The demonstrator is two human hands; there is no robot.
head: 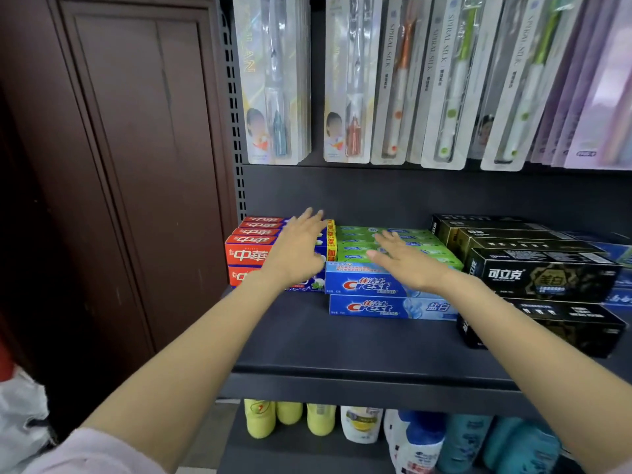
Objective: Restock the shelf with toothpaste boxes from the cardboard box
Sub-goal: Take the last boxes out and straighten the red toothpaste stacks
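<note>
Both forearms stretch over the shelf (342, 347) edge toward the toothpaste. Left hand (297, 251) lies flat, fingers straight, on the red boxes (251, 246); right hand (407, 265) is spread, released, over the green boxes (424, 246) and blue Crest boxes (369, 285). Neither holds anything; they seem to be squaring the stacks flush. No cardboard box is in view. Toothbrush packs (393, 80) hang above.
</note>
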